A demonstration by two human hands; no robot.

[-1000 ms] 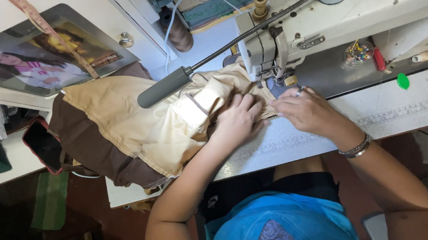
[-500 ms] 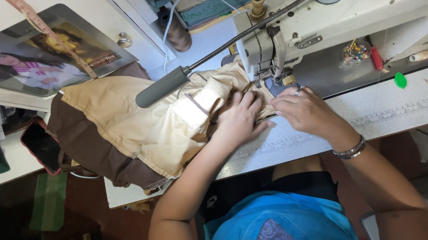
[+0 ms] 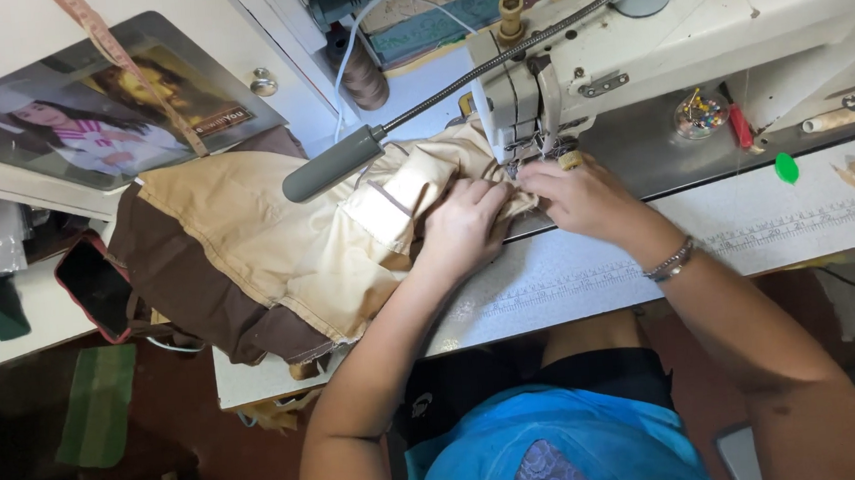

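Head view: the left hand lies flat on the tan cloth beside the sewing machine, the right hand pinches the cloth just under it, so feeding slowly with fingers off the needle seems best.

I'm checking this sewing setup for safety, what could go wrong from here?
The right hand sits very close to the needle area of the sewing machine, so fingertips could get nicked. The beige fabric is bunched under the left hand and might feed unevenly. Its brown part overhangs the table edge and may drag.
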